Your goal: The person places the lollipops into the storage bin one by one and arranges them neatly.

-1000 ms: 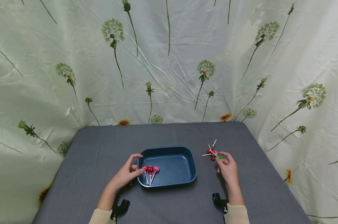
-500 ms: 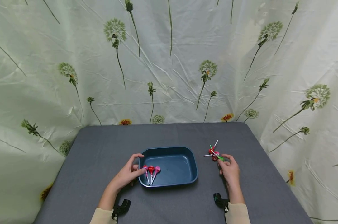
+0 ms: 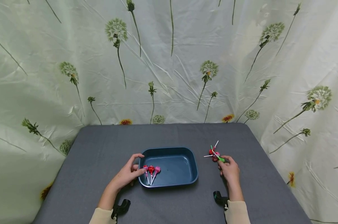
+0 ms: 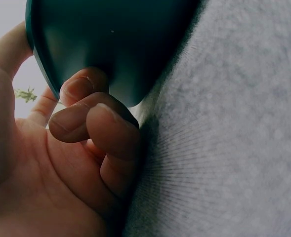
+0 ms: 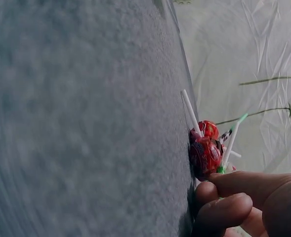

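Observation:
A dark blue rectangular tray (image 3: 169,184) stands on the grey table, with three lollipops (image 3: 151,169) in pink and red wrappers lying at its left end. My left hand (image 3: 126,174) grips the tray's left side, thumb over the rim and index finger at the far corner. In the left wrist view the other fingers curl against the tray's outer wall (image 4: 110,44). To the right of the tray, my right hand (image 3: 230,169) pinches a green-wrapped lollipop (image 3: 221,160) at the near side of a small pile. Red and pink lollipops (image 3: 215,159) make up that pile; the right wrist view shows red wrappers (image 5: 205,155) close to my fingertips.
Grey cloth covers the table (image 3: 107,140). Behind it and at both sides hangs a pale curtain (image 3: 169,77) with a dandelion print. Black wrist mounts (image 3: 121,207) sit on both forearms below the sleeves.
The head view has shifted slightly. My right hand and the green lollipop have come a little nearer to me relative to the pile. The left hand keeps its hold on the tray.

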### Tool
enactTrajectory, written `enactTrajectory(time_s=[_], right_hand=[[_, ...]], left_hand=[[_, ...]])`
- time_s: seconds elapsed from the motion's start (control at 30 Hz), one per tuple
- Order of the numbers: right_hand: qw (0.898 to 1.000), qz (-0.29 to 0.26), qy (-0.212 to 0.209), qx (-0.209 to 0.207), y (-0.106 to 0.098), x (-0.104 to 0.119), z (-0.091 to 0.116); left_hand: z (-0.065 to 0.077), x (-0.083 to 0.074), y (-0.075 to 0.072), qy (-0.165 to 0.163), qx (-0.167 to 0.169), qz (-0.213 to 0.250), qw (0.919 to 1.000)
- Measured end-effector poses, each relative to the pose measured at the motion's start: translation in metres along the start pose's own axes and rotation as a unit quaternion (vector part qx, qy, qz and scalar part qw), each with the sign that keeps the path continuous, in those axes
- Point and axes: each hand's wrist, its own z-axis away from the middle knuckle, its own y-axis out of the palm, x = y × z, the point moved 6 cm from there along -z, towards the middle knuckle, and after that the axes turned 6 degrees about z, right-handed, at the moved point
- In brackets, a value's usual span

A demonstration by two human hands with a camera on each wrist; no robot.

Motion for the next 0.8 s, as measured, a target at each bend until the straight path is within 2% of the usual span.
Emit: enactTrajectory(time_s=[0.37,0.8], right_hand=[[1.0,-0.006,0.01,0.021,-0.001,-0.001,0.002],[0.997,-0.037,-0.04,0.06,-0.002,0.013,0.014]], left_hand=[[-0.001,0.001,0.001,0.004,0.003,-0.003,1.0],[-0.001,0.001,0.0,0.011,0.005,-0.006,0.9999]])
